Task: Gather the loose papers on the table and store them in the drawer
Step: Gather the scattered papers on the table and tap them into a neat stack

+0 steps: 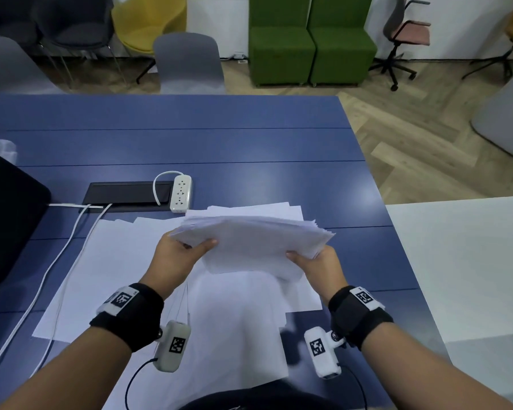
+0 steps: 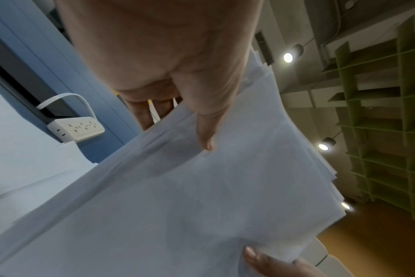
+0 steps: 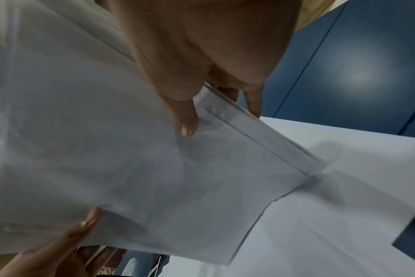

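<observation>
A thick stack of white papers (image 1: 255,238) is held up above the blue table (image 1: 219,143). My left hand (image 1: 187,250) grips its left edge, thumb on top and fingers beneath. My right hand (image 1: 311,261) grips its right edge the same way. The left wrist view shows the stack (image 2: 201,187) under my left thumb (image 2: 206,135). In the right wrist view my right thumb (image 3: 187,121) presses on the stack (image 3: 130,159). Several loose sheets (image 1: 125,261) still lie flat on the table beneath and to the left. No drawer is in view.
A white power strip (image 1: 181,193) and a black cable tray (image 1: 128,193) lie just beyond the papers, with white cables (image 1: 57,261) running down the left. A black object (image 1: 6,217) sits at the left edge. A white surface (image 1: 462,261) adjoins the table's right side. Chairs stand beyond.
</observation>
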Motion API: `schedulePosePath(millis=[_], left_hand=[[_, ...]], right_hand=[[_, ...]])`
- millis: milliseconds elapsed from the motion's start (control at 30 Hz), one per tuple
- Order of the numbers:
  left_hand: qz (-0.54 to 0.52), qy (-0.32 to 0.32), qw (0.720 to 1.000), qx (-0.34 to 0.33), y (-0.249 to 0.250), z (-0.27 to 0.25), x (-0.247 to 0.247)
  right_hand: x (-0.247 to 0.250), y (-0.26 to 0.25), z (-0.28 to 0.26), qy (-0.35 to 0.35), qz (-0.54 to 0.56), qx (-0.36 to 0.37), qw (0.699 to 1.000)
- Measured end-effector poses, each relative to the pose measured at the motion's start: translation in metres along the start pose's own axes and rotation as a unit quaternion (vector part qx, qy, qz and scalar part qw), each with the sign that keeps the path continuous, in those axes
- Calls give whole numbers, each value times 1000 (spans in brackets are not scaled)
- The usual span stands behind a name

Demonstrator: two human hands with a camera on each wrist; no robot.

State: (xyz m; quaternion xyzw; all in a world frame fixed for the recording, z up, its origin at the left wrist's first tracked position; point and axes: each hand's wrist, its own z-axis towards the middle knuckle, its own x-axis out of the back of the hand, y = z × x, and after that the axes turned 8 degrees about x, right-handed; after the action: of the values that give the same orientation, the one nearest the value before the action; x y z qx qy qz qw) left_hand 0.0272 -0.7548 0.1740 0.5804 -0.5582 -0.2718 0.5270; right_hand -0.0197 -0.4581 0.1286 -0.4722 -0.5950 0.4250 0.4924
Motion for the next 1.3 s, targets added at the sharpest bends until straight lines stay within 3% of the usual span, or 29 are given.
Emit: schedulePosePath(millis=[300,433,500,600,667,767,833,900,1133,1233,1300], left_hand=[[-52,6,998,-36,21,-6,8],[-79,11,997,-20,20,-4,10],[-56,10,998,-35,26,-6,10],[64,26,993,-97,45,-15,9],[170,73,962,-203,65,-24,7],[340,119,855,-372,90,-39,-12],[434,81,813,-379,92,-50,-39],[522,26,786,-329,84,-57,-67],[591,-14,751,-295,85,-52,-101],[572,-8,756,-317,93,-50,-102],[590,-39,740,-322,97,-49,-105]], right_hand=[[8,-26,4,-15,34,59,998],[7,-13,0,-18,59,33,998],[7,-8,-1,-20,58,27,998],[6,-8,0,-32,55,28,998],[5,-9,2,-34,47,30,998],[4,-8,3,-30,30,28,999],[4,-10,1,-35,31,29,998],[5,-13,1,-46,31,30,998],[1,-23,-2,-69,29,24,997],[0,-29,-3,-73,40,26,996],[-1,-32,-4,-74,36,26,996]])
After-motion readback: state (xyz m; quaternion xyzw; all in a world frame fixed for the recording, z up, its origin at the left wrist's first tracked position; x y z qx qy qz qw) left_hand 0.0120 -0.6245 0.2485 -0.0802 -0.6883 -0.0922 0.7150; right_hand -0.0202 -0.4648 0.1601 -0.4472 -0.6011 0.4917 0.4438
